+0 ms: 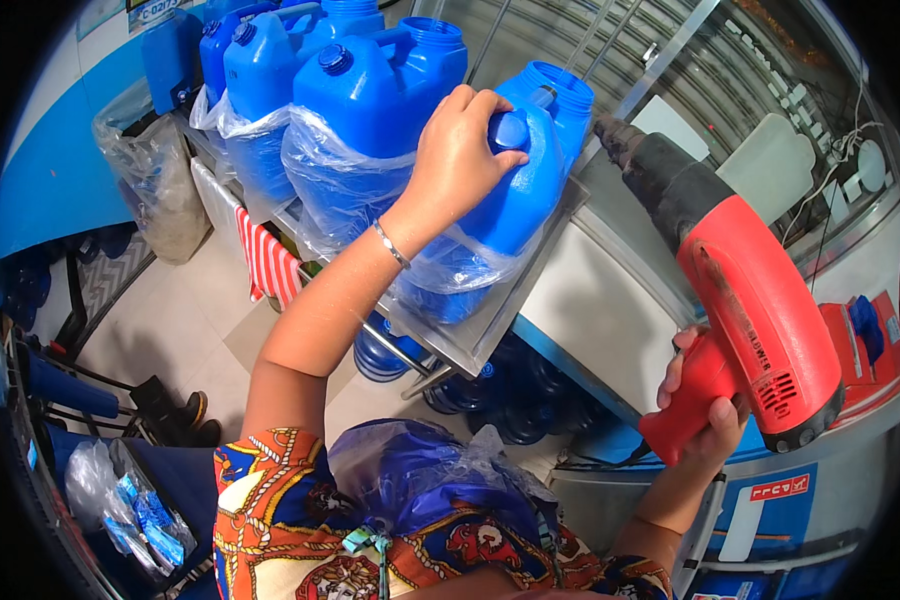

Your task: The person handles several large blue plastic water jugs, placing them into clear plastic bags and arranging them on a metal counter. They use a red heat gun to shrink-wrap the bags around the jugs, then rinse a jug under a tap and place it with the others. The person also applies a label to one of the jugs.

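Observation:
My left hand (450, 150) is closed with thumb and fingers around the small blue cap (509, 131) of the nearest blue water jug (520, 205). The jug stands upright, and its wide mouth (562, 88) has no lid on it. Clear plastic wrap (475, 262) hangs loosely around its lower half. My right hand (715, 435) grips the handle of a red and black heat gun (760, 300). Its dark nozzle (618, 138) points up and left, near the right side of the jug's mouth but apart from it.
Several more blue jugs (380, 95) in plastic wrap line the metal table (515, 320). Large blue bottles (510, 400) sit beneath. A bagged bin (155, 180) and a striped cloth (265, 255) are at left. A glass panel (730, 90) stands at the far right.

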Demonstrator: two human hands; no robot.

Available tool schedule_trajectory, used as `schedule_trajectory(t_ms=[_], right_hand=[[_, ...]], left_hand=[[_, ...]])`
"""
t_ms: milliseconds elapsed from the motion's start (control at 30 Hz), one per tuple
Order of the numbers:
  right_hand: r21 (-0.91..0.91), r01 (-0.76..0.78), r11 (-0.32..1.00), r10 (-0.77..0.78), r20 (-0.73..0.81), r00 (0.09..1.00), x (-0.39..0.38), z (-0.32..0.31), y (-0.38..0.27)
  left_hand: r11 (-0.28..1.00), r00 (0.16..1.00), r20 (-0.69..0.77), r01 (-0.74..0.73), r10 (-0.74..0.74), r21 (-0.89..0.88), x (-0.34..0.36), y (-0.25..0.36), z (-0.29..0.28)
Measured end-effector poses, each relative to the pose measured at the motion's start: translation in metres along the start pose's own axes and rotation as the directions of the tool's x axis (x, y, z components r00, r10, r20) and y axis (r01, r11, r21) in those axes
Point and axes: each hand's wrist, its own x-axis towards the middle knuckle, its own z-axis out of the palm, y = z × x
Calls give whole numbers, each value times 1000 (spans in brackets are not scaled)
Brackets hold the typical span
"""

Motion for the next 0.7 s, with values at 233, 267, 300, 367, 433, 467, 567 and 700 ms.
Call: schedule_trajectory(t_ms=[233,267,300,367,433,467,567,700], right_hand=[[-44,2,999,-1,12,1000,-1,18,-17],[-59,6,998,-7,-13,1000,0,20,-19],[-68,10,998,-10,-8,1000,2,22,-21],[-75,20,997,-21,-6,1000,7,24,-25],[-98,42,994,-40,21,999,13,26,-27],[-107,56,993,-53,30,998,15,27,-28],[-198,98,975,-95,24,995,18,31,-28],[-221,64,973,-53,55,997,16,38,-33]], left_hand=[[994,990,-133,-66,54,-84,-14,-10,0],[992,989,-137,-72,58,-101,-15,-11,0],[991,988,-143,-81,65,-110,-15,-12,0],[989,987,-146,-91,73,-118,-16,-14,0],[988,986,-141,-103,86,-114,-16,-14,-1],[989,991,-119,-82,68,-120,-16,-14,-1],[990,996,-69,-65,56,-124,-16,-15,-4],[988,994,-75,-85,76,-126,-15,-15,-4]])
